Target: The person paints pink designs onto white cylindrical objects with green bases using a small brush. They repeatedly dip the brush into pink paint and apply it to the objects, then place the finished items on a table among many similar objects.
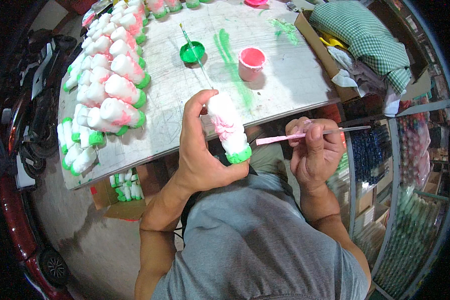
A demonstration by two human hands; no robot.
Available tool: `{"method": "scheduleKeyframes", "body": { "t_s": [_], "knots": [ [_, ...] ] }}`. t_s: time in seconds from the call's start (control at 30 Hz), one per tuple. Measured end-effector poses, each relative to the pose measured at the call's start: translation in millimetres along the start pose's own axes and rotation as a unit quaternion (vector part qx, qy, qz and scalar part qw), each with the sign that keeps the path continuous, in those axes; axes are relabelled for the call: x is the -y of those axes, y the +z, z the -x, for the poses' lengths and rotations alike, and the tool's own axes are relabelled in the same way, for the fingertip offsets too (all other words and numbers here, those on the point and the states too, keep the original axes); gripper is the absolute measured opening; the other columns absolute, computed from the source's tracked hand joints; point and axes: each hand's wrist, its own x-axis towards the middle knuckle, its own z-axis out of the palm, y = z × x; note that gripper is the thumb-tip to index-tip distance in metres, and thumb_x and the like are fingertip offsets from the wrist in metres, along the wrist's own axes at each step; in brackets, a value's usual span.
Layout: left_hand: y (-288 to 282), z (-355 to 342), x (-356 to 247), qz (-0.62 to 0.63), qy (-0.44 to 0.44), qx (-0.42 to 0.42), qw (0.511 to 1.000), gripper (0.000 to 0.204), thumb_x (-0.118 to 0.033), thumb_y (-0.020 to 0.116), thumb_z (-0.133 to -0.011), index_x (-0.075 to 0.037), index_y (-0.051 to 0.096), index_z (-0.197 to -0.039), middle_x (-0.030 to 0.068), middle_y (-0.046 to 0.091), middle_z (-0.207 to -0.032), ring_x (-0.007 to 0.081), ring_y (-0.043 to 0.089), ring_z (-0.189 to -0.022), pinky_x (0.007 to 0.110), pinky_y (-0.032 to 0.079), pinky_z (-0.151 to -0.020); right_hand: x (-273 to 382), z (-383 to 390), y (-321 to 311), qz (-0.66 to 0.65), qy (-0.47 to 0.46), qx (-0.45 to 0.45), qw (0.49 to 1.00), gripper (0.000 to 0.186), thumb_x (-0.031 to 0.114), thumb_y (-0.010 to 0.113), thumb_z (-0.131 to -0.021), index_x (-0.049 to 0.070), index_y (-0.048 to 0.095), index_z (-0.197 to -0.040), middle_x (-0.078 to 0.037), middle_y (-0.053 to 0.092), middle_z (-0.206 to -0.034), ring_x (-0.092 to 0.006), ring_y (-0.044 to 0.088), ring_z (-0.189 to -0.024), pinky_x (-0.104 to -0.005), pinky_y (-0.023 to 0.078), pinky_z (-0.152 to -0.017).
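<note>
Upright but slightly tilted, a white candle (pixel 224 117) with pink raised decoration and a green base is gripped between the thumb and fingers of my left hand (pixel 197 150), just past the table's near edge. My right hand (pixel 315 150) pinches a paintbrush (pixel 285 137) whose pink-coated tip points left, close to the candle's green base but apart from it. Beyond my hands, a small cup of pink paint (pixel 251 64) stands on the table. To its left sits a green paint bowl (pixel 192 52) with another brush (pixel 185 32) in it.
Rows of similar white, pink and green candles (pixel 120 87) cover the left of the table (pixel 160 100). An open cardboard box (pixel 117 195) below holds more. At right are a cardboard box (pixel 325 60) with a checkered cloth (pixel 360 30) and shelves of stock (pixel 370 155). Green smears mark the tabletop.
</note>
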Motion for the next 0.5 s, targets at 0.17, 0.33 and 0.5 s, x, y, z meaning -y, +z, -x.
{"method": "scheduleKeyframes", "body": {
  "t_s": [0.17, 0.33, 0.5],
  "knots": [
    [-8.0, -4.5, -4.1, -0.065, 0.041, 0.013, 0.997, 0.103, -0.013, 0.084, -0.055, 0.002, 0.038, -0.146, 0.0224, 0.049, -0.137, 0.038, 0.051, -0.128, 0.044, 0.041, -0.109, -4.7, 6.2, 4.1, -0.01, 0.017, 0.019, 1.0, 0.015, 0.013, 0.065, -0.102, 0.0, 0.059, -0.099, -0.014, 0.067, -0.085, -0.0184, 0.061, -0.072, -0.0322, 0.051, -0.066],
    [-11.3, -3.8, -1.4, -0.084, 0.056, 0.017, 0.995, 0.101, -0.014, 0.084, -0.055, 0.001, 0.041, -0.145, 0.0231, 0.049, -0.137, 0.0391, 0.051, -0.129, 0.045, 0.041, -0.11, -9.0, 6.9, 6.3, 0.007, 0.006, 0.031, 0.999, 0.015, 0.014, 0.065, -0.102, 0.0, 0.059, -0.101, -0.013, 0.067, -0.086, -0.0172, 0.061, -0.073, -0.0314, 0.052, -0.066],
    [-12.3, -4.1, 0.1, -0.091, 0.04, 0.034, 0.994, 0.105, -0.01, 0.085, -0.054, 0.003, 0.037, -0.147, 0.0146, 0.046, -0.137, 0.0262, 0.049, -0.128, 0.038, 0.039, -0.111, -13.3, 9.1, 11.6, 0.025, 0.018, 0.047, 0.998, 0.016, 0.015, 0.064, -0.103, 0.0, 0.059, -0.102, -0.013, 0.068, -0.087, -0.0157, 0.061, -0.074, -0.03, 0.051, -0.067]
  ]
}}
